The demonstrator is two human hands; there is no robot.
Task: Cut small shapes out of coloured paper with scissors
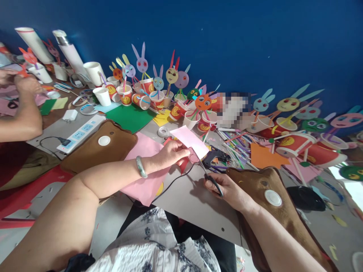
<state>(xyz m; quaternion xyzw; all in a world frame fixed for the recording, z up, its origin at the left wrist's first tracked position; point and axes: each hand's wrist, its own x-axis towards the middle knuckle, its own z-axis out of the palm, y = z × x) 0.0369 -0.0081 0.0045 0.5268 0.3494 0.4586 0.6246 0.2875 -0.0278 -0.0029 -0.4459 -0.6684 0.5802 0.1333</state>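
Observation:
My left hand [169, 154] pinches a piece of light pink paper [190, 139] between thumb and fingers, above the table. A drawn outline shows on its lower part. In my right hand [228, 190] is a pair of scissors [214, 184] with dark handles, its blades pointing up and left at the paper's lower edge. Whether the blades are closed is too small to tell. Beneath my left forearm lies a larger pink sheet [141, 177]. A black glue gun [212, 155] rests just beyond the scissors, its cord curving toward me.
Paper cups [125, 95] with paper rabbit faces [141, 64] line the blue wall. Brown hot-water bags [99, 145] lie on both sides. A power strip [82, 134], green paper [129, 117], orange paper [266, 155] and many straws surround the work area. Another person's hands [27, 83] work at far left.

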